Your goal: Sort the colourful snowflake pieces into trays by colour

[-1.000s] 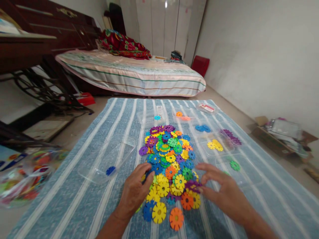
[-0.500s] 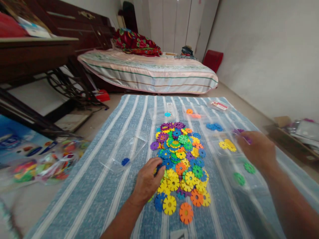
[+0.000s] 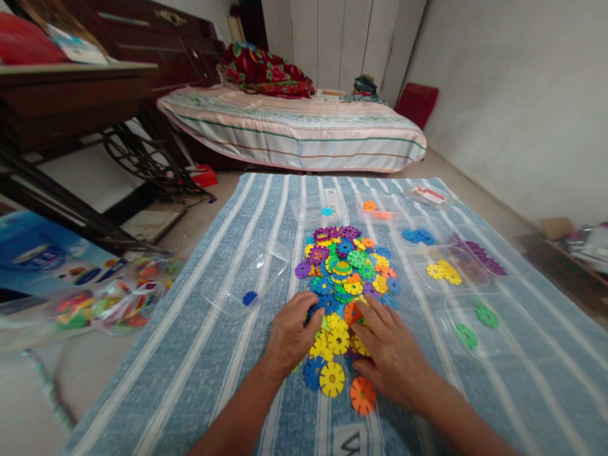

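Observation:
A heap of notched plastic discs in several colours lies on the striped cloth. My left hand rests at the heap's left side, its thumb and fingers curled around a dark blue disc that is partly hidden. On the right side, my right hand reaches over the heap with fingers apart, the fingertips touching an orange disc. Another orange disc lies just below my right hand, beside a yellow disc.
Clear plastic boxes stand around the heap, with purple discs, yellow discs, green discs, blue discs and a dark blue disc. A lidded box sits at the far right. Beyond is a bed.
My right hand has come back from the purple box at the right to the heap, and purple discs now lie in that box. My left hand stays at the heap.

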Demonstrator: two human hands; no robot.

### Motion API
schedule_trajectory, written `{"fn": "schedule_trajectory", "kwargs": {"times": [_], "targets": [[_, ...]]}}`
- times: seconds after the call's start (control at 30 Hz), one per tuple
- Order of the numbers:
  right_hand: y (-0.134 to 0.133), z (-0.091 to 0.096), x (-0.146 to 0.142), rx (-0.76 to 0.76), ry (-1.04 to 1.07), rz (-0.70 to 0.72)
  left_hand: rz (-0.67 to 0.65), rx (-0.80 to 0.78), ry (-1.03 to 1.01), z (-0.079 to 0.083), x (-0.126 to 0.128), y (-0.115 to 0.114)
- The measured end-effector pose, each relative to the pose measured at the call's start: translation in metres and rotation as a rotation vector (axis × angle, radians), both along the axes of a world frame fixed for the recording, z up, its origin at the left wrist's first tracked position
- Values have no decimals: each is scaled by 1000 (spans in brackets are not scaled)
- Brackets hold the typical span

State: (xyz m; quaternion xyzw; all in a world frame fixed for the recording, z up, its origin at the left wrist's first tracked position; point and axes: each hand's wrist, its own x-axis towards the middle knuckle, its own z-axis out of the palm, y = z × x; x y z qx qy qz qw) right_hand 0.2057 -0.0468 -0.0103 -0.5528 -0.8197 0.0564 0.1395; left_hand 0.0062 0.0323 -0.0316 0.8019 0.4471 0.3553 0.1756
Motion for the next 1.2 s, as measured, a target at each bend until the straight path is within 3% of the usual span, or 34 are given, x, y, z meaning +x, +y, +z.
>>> {"fn": "schedule_trajectory", "kwargs": {"times": [0.47, 0.7, 1.0, 1.07, 1.2], "targets": [[-3, 5, 0, -72, 26, -113, -4, 14, 30, -3, -1, 1], [-2, -1, 4, 19, 483, -55, -21, 33, 30, -5, -2, 2], [-1, 7, 9, -430, 1376, -191, -18, 39, 67, -5, -3, 2], [2, 11, 12, -428, 1406, -256, -18, 52, 73, -6, -3, 3], [12, 23, 35, -274, 1210, -451, -12, 84, 78, -8, -5, 6]]}}
